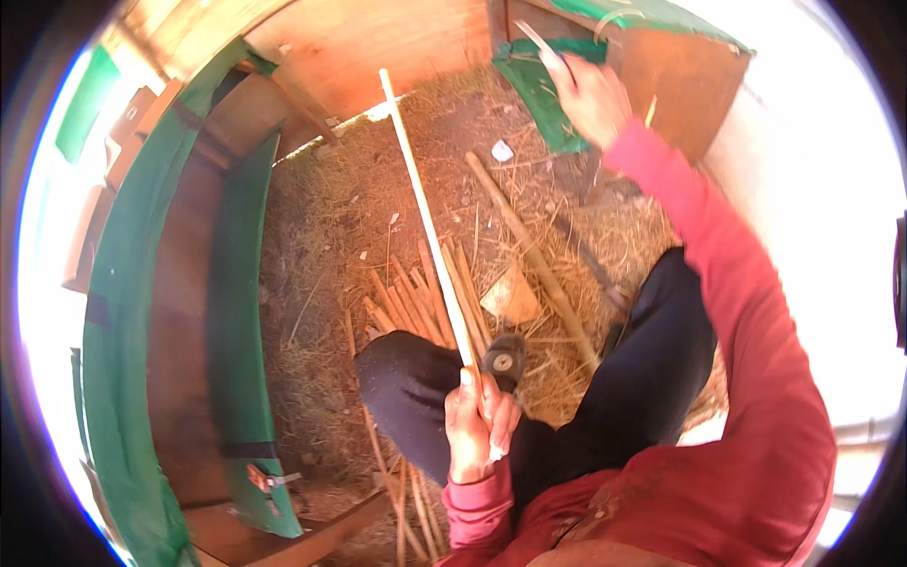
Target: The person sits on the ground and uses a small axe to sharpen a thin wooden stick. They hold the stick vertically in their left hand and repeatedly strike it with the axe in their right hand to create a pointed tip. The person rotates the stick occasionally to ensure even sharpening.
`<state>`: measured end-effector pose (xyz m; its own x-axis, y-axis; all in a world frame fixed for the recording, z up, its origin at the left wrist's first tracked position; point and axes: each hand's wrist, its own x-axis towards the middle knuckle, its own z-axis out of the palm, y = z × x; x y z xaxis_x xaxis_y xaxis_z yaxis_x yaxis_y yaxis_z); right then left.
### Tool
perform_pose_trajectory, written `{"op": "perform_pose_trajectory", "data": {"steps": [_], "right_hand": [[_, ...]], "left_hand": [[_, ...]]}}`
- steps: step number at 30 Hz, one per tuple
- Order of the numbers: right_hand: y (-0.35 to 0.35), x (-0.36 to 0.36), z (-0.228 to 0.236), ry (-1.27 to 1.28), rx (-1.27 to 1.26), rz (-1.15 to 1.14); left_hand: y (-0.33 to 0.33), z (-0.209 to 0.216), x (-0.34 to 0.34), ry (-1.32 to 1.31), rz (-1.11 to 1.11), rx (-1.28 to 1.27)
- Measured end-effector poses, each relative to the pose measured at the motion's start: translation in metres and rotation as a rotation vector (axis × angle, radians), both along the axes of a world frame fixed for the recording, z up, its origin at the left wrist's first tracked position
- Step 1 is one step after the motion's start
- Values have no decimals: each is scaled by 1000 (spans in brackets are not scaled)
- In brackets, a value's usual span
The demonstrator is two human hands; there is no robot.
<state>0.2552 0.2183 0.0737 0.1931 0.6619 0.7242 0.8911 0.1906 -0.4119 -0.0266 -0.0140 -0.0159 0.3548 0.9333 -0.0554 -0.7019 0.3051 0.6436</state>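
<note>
My left hand point(475, 425) is closed around the lower end of a long, pale bamboo stick point(420, 194), above my lap. The stick slants up and forward, its far end near the wooden panel. Raised at the far right, my right hand point(590, 99) grips what looks like a slim knife point(536, 36). Its pale blade points up and left, well apart from the stick; the fingers mostly hide its handle. Beyond my knees, a bundle of split wooden strips point(416, 302) lies on the straw-covered ground.
A thicker bamboo pole point(529, 246) lies right of the strips, beside a flat wood piece point(511, 297). Along the left runs a wooden shelf structure with green cloth point(123, 378). A wooden box with green covering point(675, 90) stands by my right hand. A white scrap point(502, 151) lies on the ground.
</note>
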Motion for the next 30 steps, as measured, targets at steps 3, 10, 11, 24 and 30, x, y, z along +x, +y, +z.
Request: {"op": "perform_pose_trajectory", "data": {"steps": [3, 10, 11, 24, 30], "right_hand": [[-37, -12, -22, -212, -72, 472], [-85, -64, -43, -398, -136, 970], [-87, -66, -45, -400, -146, 949], [-33, -8, -19, -44, -192, 290], [-78, -39, -30, -306, -244, 880]], "left_hand": [[9, 5, 11, 173, 14, 76], [5, -4, 16, 183, 46, 32], [5, -5, 18, 188, 39, 46], [-1, -8, 31, 395, 61, 125], [0, -11, 27, 410, 81, 101]]}}
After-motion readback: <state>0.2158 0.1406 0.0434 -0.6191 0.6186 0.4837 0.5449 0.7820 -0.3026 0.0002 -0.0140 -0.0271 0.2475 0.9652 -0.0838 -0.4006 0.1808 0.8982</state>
